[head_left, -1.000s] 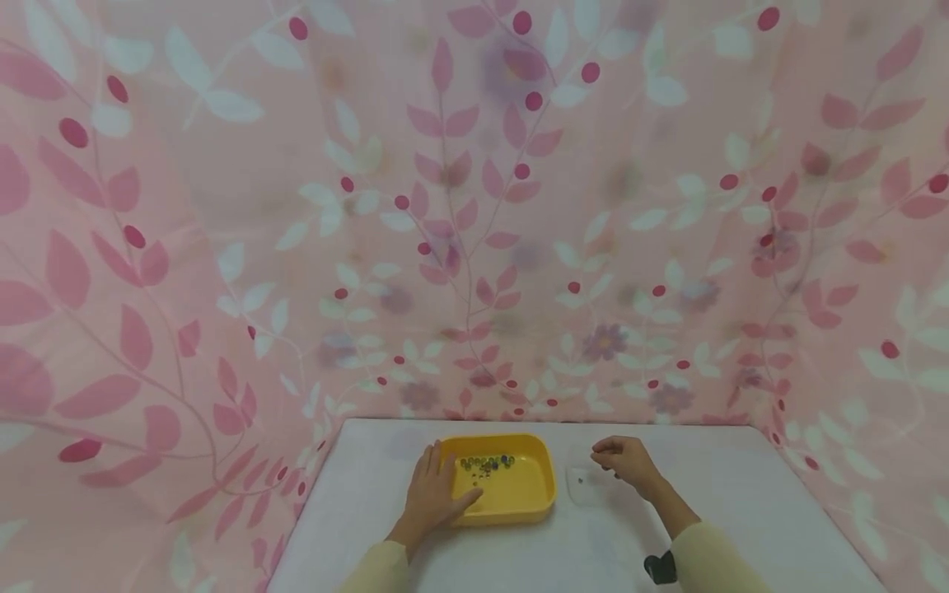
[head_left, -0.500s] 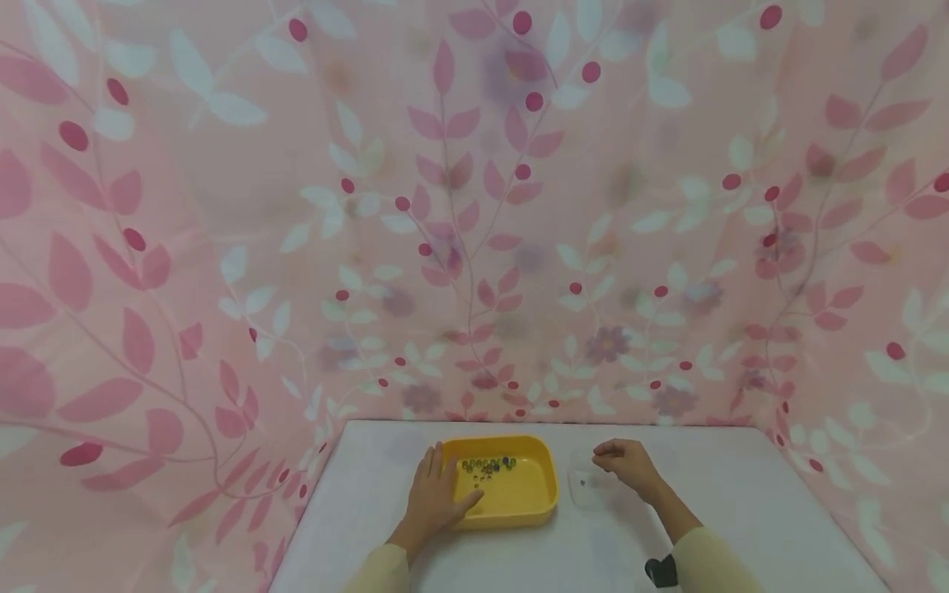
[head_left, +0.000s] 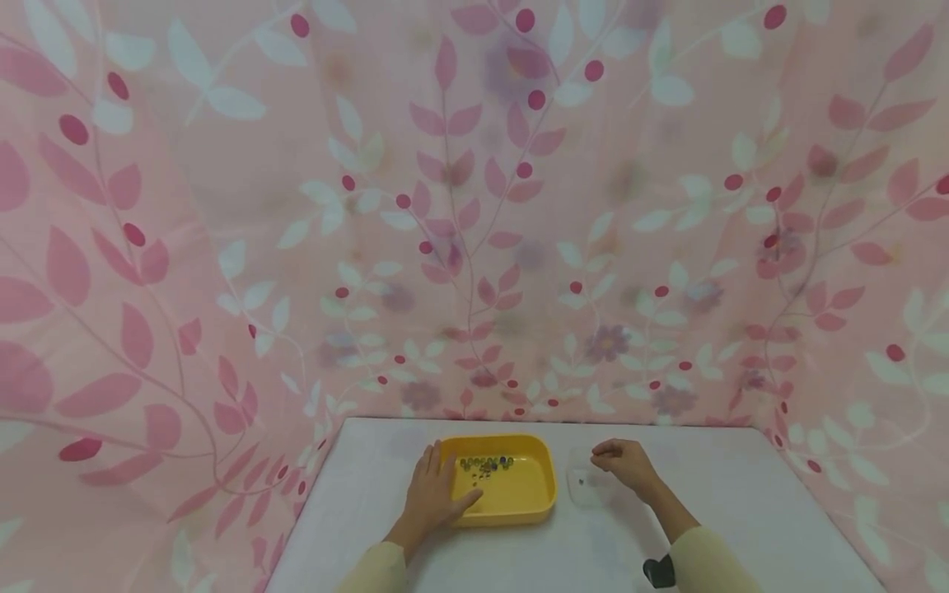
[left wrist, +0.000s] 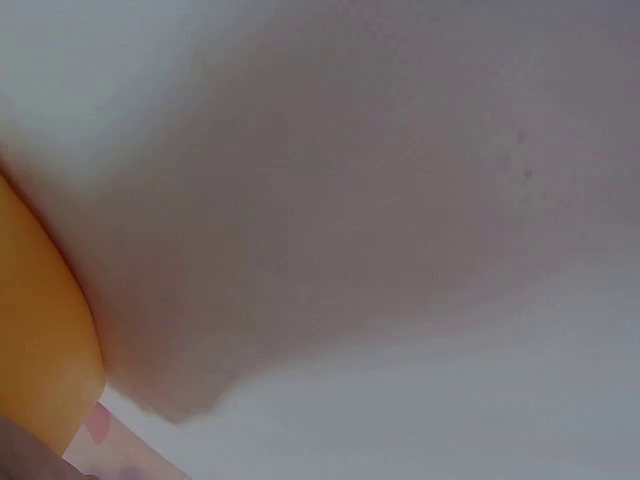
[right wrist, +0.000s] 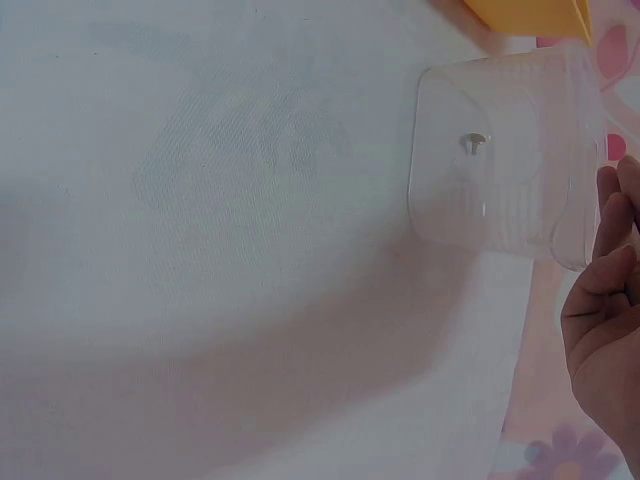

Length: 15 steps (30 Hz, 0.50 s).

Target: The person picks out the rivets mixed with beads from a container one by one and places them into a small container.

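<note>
In the head view my left hand [head_left: 433, 492] rests on the left side of a yellow tray [head_left: 528, 497], fingers straight and thumb over its front left part. Several glassy marbles [head_left: 485, 463] lie along the back of the tray, with smaller shiny beads [head_left: 480, 478] in front of them. My right hand [head_left: 626, 468] is raised over a clear plastic box [right wrist: 500, 160], fingertips bent close together by its rim. What, if anything, lies between these fingertips is hidden. One small shiny bead [right wrist: 473, 143] sits inside the box. The left wrist view shows only the tray's outer wall [left wrist: 45, 330] and a blurred hand edge.
Tray and box stand side by side on a white table [head_left: 749, 502]. A pink leaf-patterned cloth [head_left: 474, 247] hangs behind and at both sides. Beside the right sleeve is a dark object [head_left: 658, 570].
Both hands keep nearly the same places. The tray, the marbles and the clear box show no visible change, apart from a slight shift of the head view.
</note>
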Tool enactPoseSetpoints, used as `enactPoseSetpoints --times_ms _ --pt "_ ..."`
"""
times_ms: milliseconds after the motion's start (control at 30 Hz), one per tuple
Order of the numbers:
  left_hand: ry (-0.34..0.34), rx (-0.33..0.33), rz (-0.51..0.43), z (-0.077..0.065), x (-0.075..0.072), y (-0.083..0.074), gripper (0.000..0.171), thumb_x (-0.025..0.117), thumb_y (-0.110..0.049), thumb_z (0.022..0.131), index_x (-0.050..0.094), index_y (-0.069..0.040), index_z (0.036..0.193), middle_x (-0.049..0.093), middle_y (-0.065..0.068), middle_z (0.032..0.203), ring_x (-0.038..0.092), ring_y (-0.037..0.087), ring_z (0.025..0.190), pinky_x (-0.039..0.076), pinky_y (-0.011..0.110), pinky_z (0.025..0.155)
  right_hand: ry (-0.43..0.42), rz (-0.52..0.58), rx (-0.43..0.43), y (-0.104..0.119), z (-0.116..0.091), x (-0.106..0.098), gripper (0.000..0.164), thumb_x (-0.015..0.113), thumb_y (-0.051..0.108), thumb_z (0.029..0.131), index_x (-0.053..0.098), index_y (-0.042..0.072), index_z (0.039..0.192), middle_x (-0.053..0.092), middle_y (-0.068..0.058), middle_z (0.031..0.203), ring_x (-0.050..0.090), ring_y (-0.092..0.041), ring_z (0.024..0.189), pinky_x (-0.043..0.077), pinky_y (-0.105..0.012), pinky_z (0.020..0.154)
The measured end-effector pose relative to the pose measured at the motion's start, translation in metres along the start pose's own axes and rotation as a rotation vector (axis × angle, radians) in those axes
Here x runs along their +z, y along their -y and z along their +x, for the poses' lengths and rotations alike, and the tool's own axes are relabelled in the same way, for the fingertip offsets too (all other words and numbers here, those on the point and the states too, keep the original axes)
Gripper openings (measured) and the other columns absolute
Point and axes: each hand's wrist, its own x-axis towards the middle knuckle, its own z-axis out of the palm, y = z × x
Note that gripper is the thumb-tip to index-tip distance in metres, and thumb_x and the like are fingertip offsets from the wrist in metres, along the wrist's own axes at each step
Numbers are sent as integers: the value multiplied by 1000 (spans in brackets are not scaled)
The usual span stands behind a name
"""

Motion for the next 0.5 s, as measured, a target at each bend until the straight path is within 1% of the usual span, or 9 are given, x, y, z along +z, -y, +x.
enactPoseSetpoints --times_ms 133,233,433,500 --pt "16 -7 4 1 1 0 97 49 -77 84 45 -2 146 21 25 161 20 43 149 21 55 121 2 1 -2 -2 1 1 21 70 10 90 70 -4 105 74 -10 93 67 -22 84 56 -47 81" --pt "21 -15 10 2 2 0 97 48 -78 85 44 -3 147 20 24 162 18 42 150 19 54 121 11 -6 -1 -2 1 -1 24 70 13 90 69 -4 107 75 -9 95 68 -24 87 56 -45 81" --pt "17 -24 9 3 3 -1 96 51 -75 84 45 -3 146 21 24 162 19 42 150 19 54 122 19 9 10 0 1 -1 24 71 14 90 69 -3 107 75 -9 95 68 -27 89 56 -45 82" --pt "21 -28 12 3 2 -1 95 52 -75 84 44 -3 147 20 24 162 18 42 150 18 54 122 15 13 12 1 0 -1 23 70 13 90 70 -3 106 75 -10 95 68 -25 88 56 -45 82"
